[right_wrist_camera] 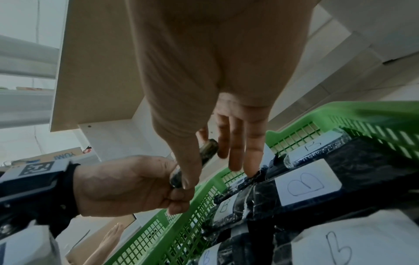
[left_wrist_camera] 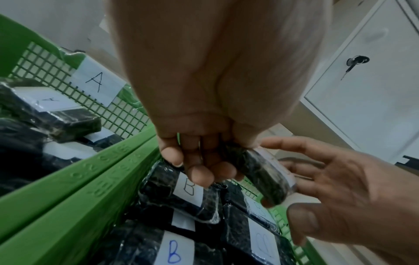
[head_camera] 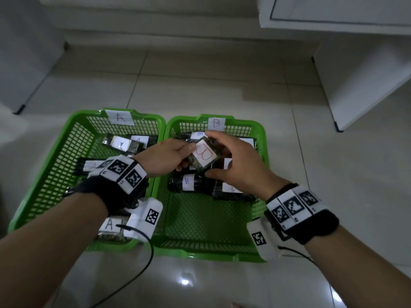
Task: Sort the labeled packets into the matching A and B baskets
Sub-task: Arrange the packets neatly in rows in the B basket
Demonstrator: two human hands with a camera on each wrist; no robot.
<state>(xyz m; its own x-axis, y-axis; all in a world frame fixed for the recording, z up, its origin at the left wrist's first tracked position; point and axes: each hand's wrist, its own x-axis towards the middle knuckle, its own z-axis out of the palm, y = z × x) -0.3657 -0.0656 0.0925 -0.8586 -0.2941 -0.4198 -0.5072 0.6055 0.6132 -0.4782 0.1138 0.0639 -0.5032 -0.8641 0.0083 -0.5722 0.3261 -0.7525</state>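
Two green mesh baskets stand side by side on the floor: basket A (head_camera: 73, 123) on the left with its paper tag (head_camera: 120, 117), basket B (head_camera: 261, 132) on the right with its tag (head_camera: 216, 123). My left hand (head_camera: 185, 157) grips a dark packet (head_camera: 200, 162) with a red B label, above basket B's far left part. My right hand (head_camera: 209, 154) spans that packet with straight fingers, index at its top corner and thumb at its bottom. Under the left palm the same packet (left_wrist_camera: 260, 174) shows edge-on. Several A packets (head_camera: 121, 143) lie in basket A, several B packets (head_camera: 189, 182) in basket B.
White cabinets stand at the right (head_camera: 355, 85) and left (head_camera: 22, 63) of the tiled floor. A black cable (head_camera: 142, 263) trails from my left wrist across the floor in front of the baskets. One cabinet door has a key (left_wrist_camera: 356, 61) in its lock.
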